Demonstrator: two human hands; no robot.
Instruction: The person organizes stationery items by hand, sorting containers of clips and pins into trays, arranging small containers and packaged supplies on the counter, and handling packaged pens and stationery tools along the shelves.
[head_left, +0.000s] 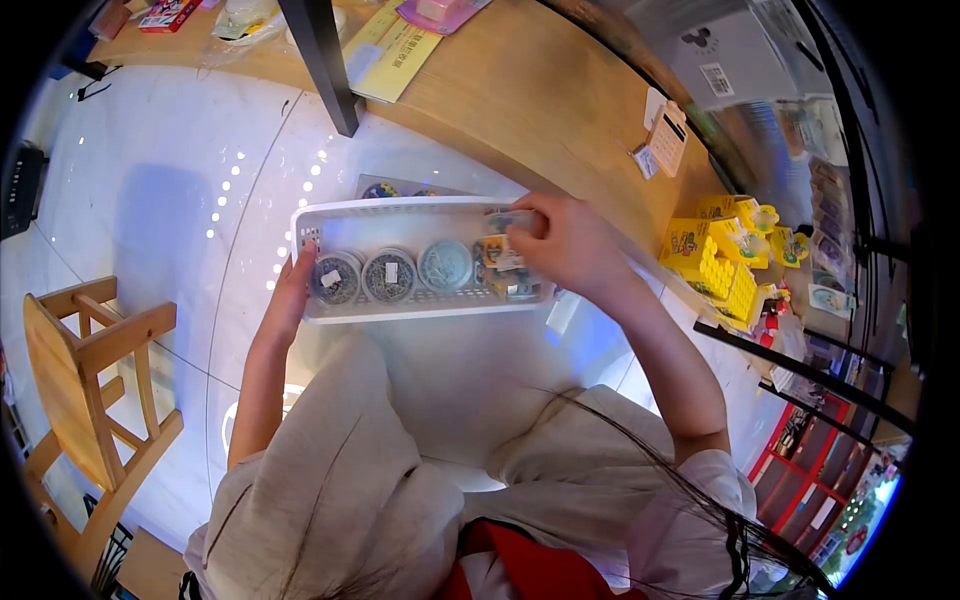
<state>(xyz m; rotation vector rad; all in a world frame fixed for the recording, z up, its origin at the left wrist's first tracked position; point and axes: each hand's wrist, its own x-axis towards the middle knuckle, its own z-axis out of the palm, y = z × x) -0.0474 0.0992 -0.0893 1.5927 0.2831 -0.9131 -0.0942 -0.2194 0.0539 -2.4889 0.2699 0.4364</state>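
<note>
A white plastic basket [420, 312] is held out over my lap, slightly tilted. My left hand [291, 290] grips its left end, thumb over the rim. Inside stand three round clear tubs in a row: a left tub [335, 278] and a middle tub [389, 276] with dark grey contents and white labels, and a right tub [445, 266] with pale blue contents. Small packs with orange and yellow print [499, 255] are stacked at the right end. My right hand [562, 243] is closed over that end, its fingertips on something small beside the packs that I cannot make out.
A wooden table [540, 90] runs along the far side, with a yellow printed booklet [392, 55] and a calculator [667, 140]. Yellow display boxes [722, 255] stand at its right. A black table leg [325, 70] is ahead; a wooden chair [85, 370] stands left.
</note>
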